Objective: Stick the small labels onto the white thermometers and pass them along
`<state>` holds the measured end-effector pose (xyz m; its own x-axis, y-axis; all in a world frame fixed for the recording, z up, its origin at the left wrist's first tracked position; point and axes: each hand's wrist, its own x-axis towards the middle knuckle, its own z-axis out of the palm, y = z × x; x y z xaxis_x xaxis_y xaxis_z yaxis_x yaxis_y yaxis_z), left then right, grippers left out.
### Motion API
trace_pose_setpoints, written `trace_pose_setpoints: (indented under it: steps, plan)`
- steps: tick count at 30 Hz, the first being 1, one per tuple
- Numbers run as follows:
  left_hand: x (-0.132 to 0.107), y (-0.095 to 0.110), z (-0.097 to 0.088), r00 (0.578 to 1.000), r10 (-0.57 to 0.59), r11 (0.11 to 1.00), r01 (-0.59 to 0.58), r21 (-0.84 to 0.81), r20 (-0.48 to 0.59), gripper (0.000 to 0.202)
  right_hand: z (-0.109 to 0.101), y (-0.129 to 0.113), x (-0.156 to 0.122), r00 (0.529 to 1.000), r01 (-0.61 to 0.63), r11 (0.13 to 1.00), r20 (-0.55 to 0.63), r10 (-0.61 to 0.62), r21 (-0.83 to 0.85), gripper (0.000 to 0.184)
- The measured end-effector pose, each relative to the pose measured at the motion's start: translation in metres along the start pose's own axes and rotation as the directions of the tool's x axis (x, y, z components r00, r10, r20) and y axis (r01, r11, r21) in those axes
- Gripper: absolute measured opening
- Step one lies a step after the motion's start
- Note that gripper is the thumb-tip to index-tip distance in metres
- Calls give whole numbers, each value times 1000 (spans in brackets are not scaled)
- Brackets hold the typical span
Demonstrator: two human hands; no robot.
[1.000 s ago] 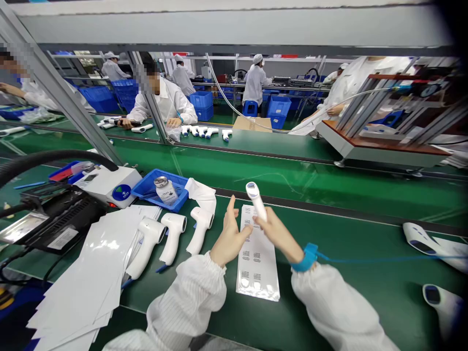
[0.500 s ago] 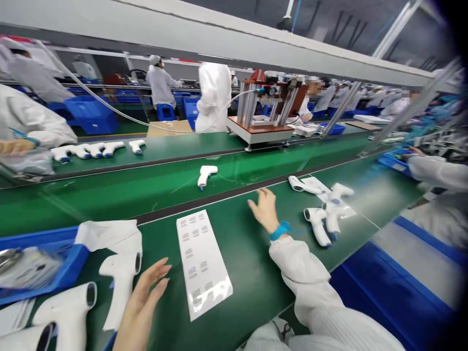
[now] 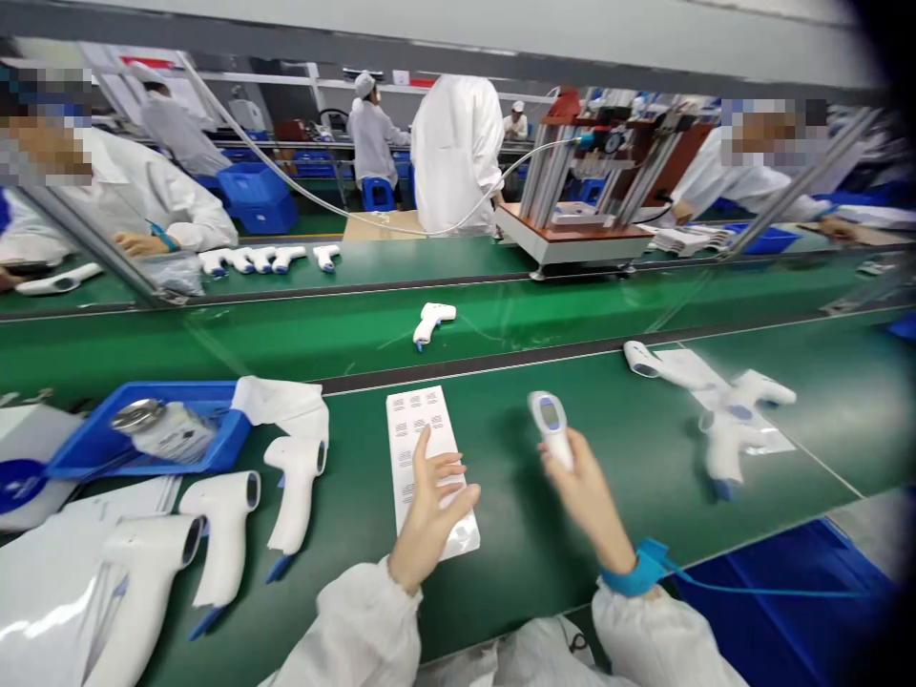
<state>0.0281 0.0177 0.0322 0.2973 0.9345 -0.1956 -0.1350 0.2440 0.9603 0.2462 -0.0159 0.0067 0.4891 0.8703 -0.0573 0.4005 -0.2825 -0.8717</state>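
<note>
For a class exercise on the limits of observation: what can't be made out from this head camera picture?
Head view:
The infrared thermometer's screen is too small to read, and the right hand hides its handle.
The left hand covers part of the label sheet, whose print is too small to read.
The bottle's label is blurred.
</note>
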Motion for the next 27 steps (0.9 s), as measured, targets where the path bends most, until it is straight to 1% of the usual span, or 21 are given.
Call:
trace_pose_setpoints:
  steps: [1, 2, 3, 4, 6, 7, 10, 11, 12, 13, 15, 16, 17, 18, 19, 20, 22, 23, 24, 25, 27]
  plan:
    - [1, -3, 6, 1000, -4, 998, 3, -61, -18, 98, 22, -16, -14, 983, 49, 990, 167, -71, 134, 46]
    - [1, -4, 10, 999, -14, 992, 8, -124, -47, 100, 41, -31, -30, 946, 62, 968, 296, -134, 241, 45]
    - [1, -5, 11, 995, -27, 984, 9, -177, -96, 99, 58, -43, -45, 898, 41, 947, 404, -176, 320, 46]
    - [1, -5, 10, 987, -35, 977, 1, -215, -157, 96, 70, -53, -58, 868, 7, 928, 459, -190, 372, 53]
    - [-1, -5, 3, 966, -46, 973, -14, -229, -256, 87, 84, -64, -81, 804, -120, 900, 573, -159, 418, 68]
    - [-2, -5, -2, 957, -44, 978, -17, -209, -286, 83, 85, -64, -89, 764, -198, 887, 633, -126, 417, 75]
    - [-8, -10, -14, 953, -7, 995, -23, -96, -302, 72, 76, -55, -106, 591, -425, 839, 806, -27, 340, 86]
    - [-9, -14, -17, 954, 14, 998, -31, -50, -301, 69, 71, -52, -109, 546, -466, 830, 838, -4, 308, 89]
    - [-11, -17, -18, 953, 38, 999, -43, -9, -299, 66, 66, -49, -111, 515, -482, 831, 857, 13, 277, 92]
    - [-12, -20, -19, 954, 58, 998, -53, 25, -294, 64, 61, -47, -111, 497, -470, 847, 867, 24, 247, 93]
    - [-13, -25, -20, 961, 75, 996, -61, 61, -268, 61, 52, -46, -108, 487, -382, 907, 873, 33, 179, 88]
    - [-13, -26, -20, 965, 74, 996, -59, 64, -252, 60, 48, -47, -104, 482, -320, 937, 876, 32, 141, 81]
    - [-13, -27, -20, 968, 71, 997, -58, 60, -239, 60, 46, -49, -98, 482, -254, 961, 876, 29, 108, 70]
    - [-13, -26, -20, 971, 62, 997, -51, 52, -229, 60, 45, -51, -90, 495, -185, 979, 869, 22, 80, 54]
    - [-13, -26, -21, 975, 42, 999, -34, 42, -218, 61, 46, -53, -81, 536, -110, 992, 844, 10, 58, 39]
    - [-14, -25, -22, 978, 12, 999, -6, 31, -207, 64, 48, -53, -71, 604, -20, 999, 797, -18, 38, 28]
    - [-15, -22, -24, 982, -47, 999, 51, 16, -184, 69, 58, -50, -49, 757, 196, 980, 638, -138, -20, 20]
    - [-16, -21, -25, 982, -65, 998, 68, 13, -176, 71, 64, -47, -39, 802, 302, 951, 556, -220, -59, 19]
    - [-17, -19, -26, 982, -72, 997, 75, 11, -173, 71, 71, -43, -30, 814, 394, 915, 497, -300, -92, 19]
    - [-18, -19, -28, 982, -72, 997, 75, 9, -175, 71, 77, -39, -23, 805, 465, 878, 468, -366, -114, 20]
    - [-19, -18, -31, 979, -73, 997, 75, 5, -192, 72, 87, -31, -14, 773, 545, 827, 464, -432, -137, 21]
